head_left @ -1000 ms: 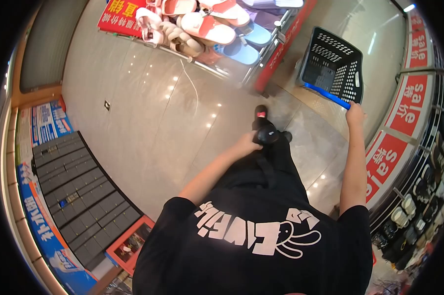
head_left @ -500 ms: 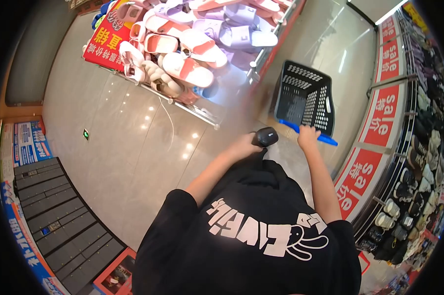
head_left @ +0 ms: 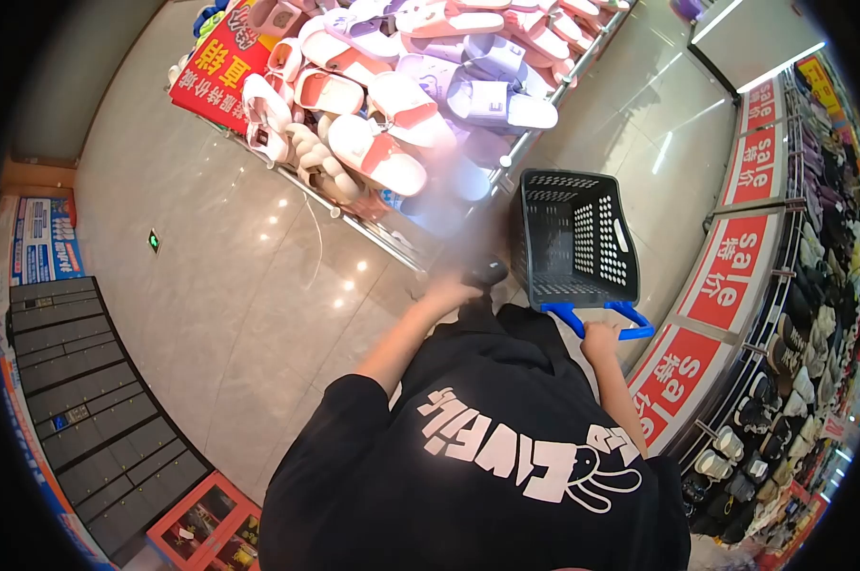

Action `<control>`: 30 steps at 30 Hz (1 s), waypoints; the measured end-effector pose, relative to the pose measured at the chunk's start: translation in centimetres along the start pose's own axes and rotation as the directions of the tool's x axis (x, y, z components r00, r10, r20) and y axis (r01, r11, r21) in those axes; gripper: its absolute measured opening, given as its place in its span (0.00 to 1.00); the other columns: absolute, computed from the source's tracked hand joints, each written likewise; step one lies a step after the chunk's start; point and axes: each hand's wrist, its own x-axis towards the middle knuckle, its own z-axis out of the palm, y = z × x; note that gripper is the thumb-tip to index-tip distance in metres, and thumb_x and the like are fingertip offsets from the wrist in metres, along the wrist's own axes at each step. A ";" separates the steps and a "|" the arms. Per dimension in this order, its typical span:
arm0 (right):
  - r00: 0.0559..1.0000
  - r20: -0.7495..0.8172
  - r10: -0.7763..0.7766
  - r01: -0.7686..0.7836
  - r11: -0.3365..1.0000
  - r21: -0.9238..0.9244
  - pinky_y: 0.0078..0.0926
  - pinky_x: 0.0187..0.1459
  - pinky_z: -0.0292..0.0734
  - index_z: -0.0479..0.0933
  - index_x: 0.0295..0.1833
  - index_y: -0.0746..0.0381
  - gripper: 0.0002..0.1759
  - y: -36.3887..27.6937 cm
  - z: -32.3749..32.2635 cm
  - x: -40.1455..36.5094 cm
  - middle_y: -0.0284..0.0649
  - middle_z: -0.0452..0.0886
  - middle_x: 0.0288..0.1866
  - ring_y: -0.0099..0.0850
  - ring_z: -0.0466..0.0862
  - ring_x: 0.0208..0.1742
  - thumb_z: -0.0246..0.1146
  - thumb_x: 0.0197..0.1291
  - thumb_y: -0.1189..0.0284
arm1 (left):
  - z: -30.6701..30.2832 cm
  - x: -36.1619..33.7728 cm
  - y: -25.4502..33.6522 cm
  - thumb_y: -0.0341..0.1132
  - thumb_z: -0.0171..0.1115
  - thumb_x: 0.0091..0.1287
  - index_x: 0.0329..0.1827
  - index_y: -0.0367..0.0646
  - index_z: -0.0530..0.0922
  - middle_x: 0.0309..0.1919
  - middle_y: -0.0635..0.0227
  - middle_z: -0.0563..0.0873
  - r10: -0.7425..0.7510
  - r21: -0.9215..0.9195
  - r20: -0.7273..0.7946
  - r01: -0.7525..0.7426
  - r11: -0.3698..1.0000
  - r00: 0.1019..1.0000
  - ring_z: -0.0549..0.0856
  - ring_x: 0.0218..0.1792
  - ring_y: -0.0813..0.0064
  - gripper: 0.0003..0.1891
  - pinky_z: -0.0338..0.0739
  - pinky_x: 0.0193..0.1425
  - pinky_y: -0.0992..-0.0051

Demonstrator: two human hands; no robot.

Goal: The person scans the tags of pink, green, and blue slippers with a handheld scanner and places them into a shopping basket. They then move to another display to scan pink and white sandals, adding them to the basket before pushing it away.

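Observation:
My right hand [head_left: 599,339] is closed round the blue handle [head_left: 634,328] of a black perforated shopping basket [head_left: 622,283]. No goods show inside the basket, which sits ahead of my body. Out in front on the other side, my left hand [head_left: 452,295] grips a smooth black rounded object [head_left: 488,271]; I cannot tell its kind. Beyond that hand is the near corner of a display rack [head_left: 377,238] heaped with pink, white and purple slide sandals [head_left: 377,157].
A red sign [head_left: 222,76] hangs at the rack's left end. Along the right run shoe shelves [head_left: 768,419] edged with red sale signs [head_left: 725,271]. Grey panels [head_left: 106,409] and a red-framed box [head_left: 206,523] stand at left. Shiny tiled floor [head_left: 230,314] lies between.
The basket has swung lower and closer to my body, its opening now facing up more. My left hand has shifted slightly left with the black object. The rack appears nearer the basket.

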 end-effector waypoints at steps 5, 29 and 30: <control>0.981 0.194 -0.025 0.036 0.998 -0.053 0.49 0.56 0.71 0.86 0.38 0.51 0.12 1.1 -2.1 1.7 0.42 0.87 0.39 0.38 0.86 0.45 0.61 0.46 0.70 | 3.4 0.3 0.1 0.37 0.72 0.52 0.47 0.34 0.80 0.31 0.57 0.87 0.018 -0.029 0.015 -0.017 0.999 1.000 0.86 0.25 0.67 0.22 0.80 0.34 0.68; 0.918 0.243 -0.314 0.356 0.922 -0.151 0.39 0.47 0.83 0.86 0.35 0.61 0.14 13.3 -8.4 13.9 0.52 0.87 0.37 0.46 0.88 0.42 0.61 0.45 0.68 | 14.2 0.7 15.0 0.25 0.68 0.57 0.38 0.33 0.79 0.28 0.61 0.84 -0.183 -0.737 -0.279 -0.088 0.670 0.943 0.84 0.26 0.71 0.09 0.79 0.32 0.74; 0.926 0.200 -0.319 0.347 0.929 -0.127 0.40 0.46 0.83 0.86 0.35 0.61 0.13 13.2 -8.8 14.5 0.52 0.87 0.37 0.47 0.88 0.41 0.61 0.45 0.69 | 14.9 0.5 14.9 0.25 0.67 0.57 0.41 0.33 0.79 0.29 0.61 0.84 -0.201 -0.767 -0.290 -0.102 0.634 0.935 0.84 0.27 0.72 0.10 0.79 0.34 0.74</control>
